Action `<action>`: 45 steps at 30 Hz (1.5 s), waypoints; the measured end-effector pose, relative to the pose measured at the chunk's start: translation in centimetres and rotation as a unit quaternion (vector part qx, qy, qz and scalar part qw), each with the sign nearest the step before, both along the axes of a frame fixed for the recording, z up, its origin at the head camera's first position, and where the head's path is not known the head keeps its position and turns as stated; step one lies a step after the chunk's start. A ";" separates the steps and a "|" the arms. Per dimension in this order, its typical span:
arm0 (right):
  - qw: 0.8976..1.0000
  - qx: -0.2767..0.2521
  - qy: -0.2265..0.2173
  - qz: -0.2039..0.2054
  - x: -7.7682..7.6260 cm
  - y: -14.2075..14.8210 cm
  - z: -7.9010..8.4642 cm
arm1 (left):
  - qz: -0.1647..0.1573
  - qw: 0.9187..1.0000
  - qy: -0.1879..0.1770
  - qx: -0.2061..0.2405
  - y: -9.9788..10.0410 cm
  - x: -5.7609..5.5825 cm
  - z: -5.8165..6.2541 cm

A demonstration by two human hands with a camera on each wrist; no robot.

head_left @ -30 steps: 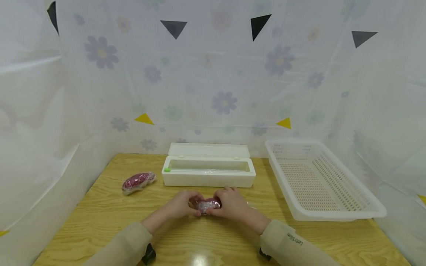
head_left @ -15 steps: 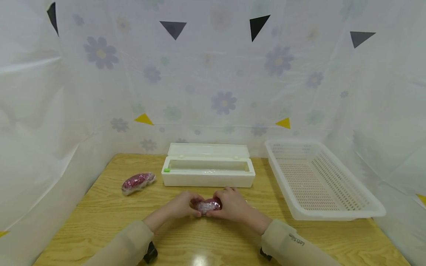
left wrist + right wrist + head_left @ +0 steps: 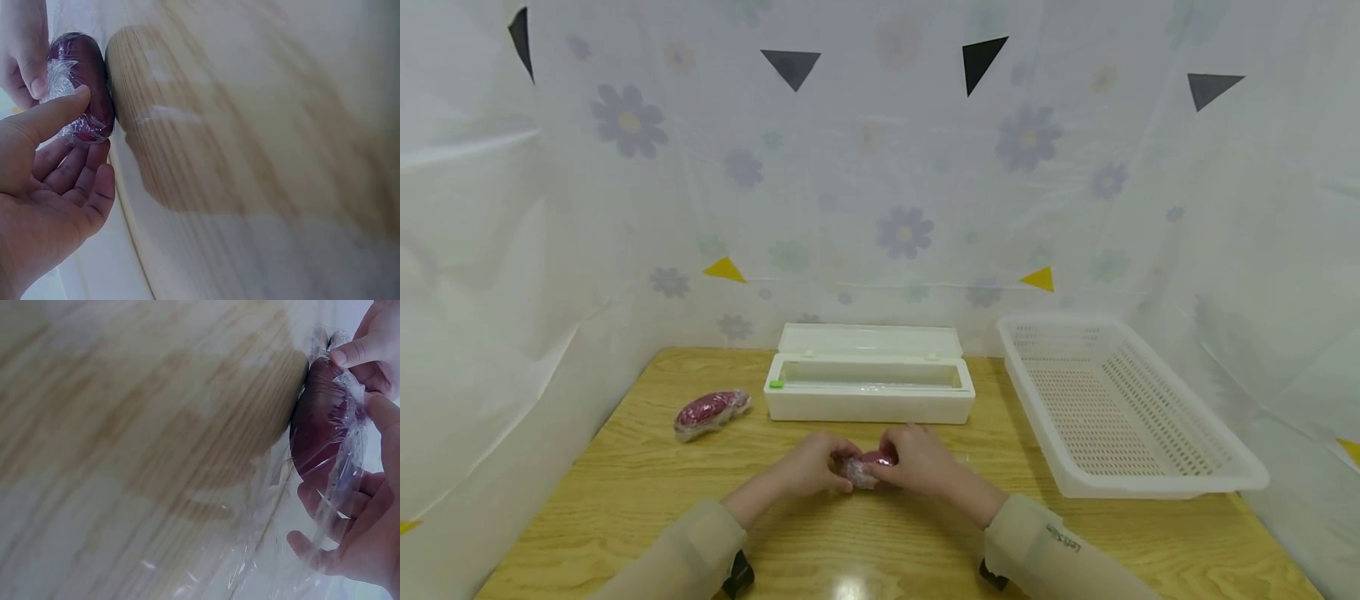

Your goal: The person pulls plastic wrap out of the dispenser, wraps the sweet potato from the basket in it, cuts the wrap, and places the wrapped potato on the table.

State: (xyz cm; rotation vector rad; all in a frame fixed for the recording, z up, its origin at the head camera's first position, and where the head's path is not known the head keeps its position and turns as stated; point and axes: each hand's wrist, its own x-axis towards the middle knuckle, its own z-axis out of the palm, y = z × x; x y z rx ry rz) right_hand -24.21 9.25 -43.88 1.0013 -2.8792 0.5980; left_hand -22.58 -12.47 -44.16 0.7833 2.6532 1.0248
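An oblong purple-red sweet potato (image 3: pixel 877 457) lies at the front middle of the table, partly covered in clear cling film (image 3: pixel 59 76). My left hand (image 3: pixel 811 463) holds its left end, thumb on the film and fingers curled round the far side. At the other end my right hand (image 3: pixel 922 460) grips it, its thumb pressing bunched film against the skin in the right wrist view. Loose film (image 3: pixel 250 550) trails from the sweet potato beneath the right fingers. A second sweet potato (image 3: pixel 709 412), wrapped in film, rests to the left.
Behind the hands stands a white cling film dispenser (image 3: pixel 868 407), lid raised, with a green slider (image 3: pixel 777 384) at its left end. A white perforated basket (image 3: pixel 1157 483) stands on the right. Floral sheeting (image 3: pixel 850 208) encloses the wooden table (image 3: pixel 647 517).
The right thumb has moved slightly left over the sweet potato, covering more of its film. My left hand stays about where it was; both hands keep hold.
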 end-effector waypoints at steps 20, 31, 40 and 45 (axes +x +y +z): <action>0.994 -0.081 -0.078 0.010 0.0 8.2 -0.1 | 0.024 0.999 -0.020 0.007 -1.6 0.2 -0.4; 0.990 -0.077 -0.121 -0.001 -0.1 10.9 -1.0 | 0.020 1.000 -0.016 0.013 -1.7 0.5 -0.1; 0.982 -0.107 -0.159 -0.003 -0.1 11.9 -1.3 | 0.023 0.999 -0.029 0.009 -1.7 0.3 -0.2; 0.978 -0.125 -0.163 -0.020 0.2 11.9 -1.0 | 0.024 0.999 -0.032 0.007 -1.7 0.1 -0.3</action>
